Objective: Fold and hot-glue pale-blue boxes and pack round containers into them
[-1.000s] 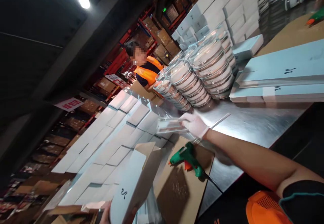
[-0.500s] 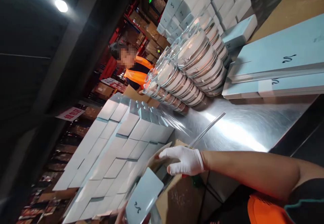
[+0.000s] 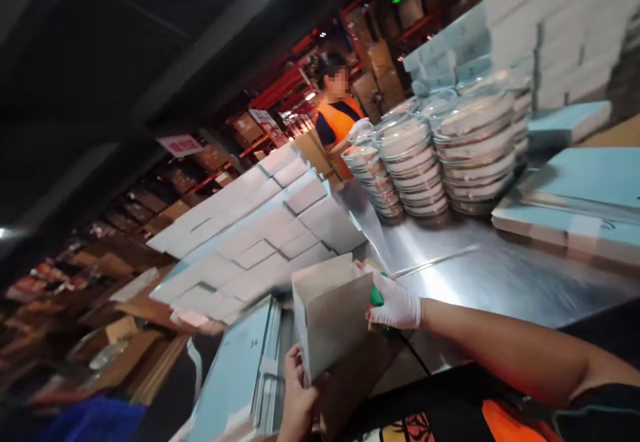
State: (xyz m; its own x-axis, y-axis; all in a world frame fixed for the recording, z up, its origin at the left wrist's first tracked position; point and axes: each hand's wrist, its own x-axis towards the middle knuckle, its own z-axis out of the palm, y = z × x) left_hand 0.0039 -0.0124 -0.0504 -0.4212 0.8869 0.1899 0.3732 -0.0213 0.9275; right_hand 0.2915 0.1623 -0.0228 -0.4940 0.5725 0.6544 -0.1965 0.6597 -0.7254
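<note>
Lower centre: bare left hand (image 3: 299, 395) grips the box (image 3: 333, 315) bottom; gloved right hand (image 3: 395, 302) pinches its right edge.

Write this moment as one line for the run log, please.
left hand: bare, grips box at bottom | right hand: white glove, on box side | steel table: stacked lidded bowls
</note>
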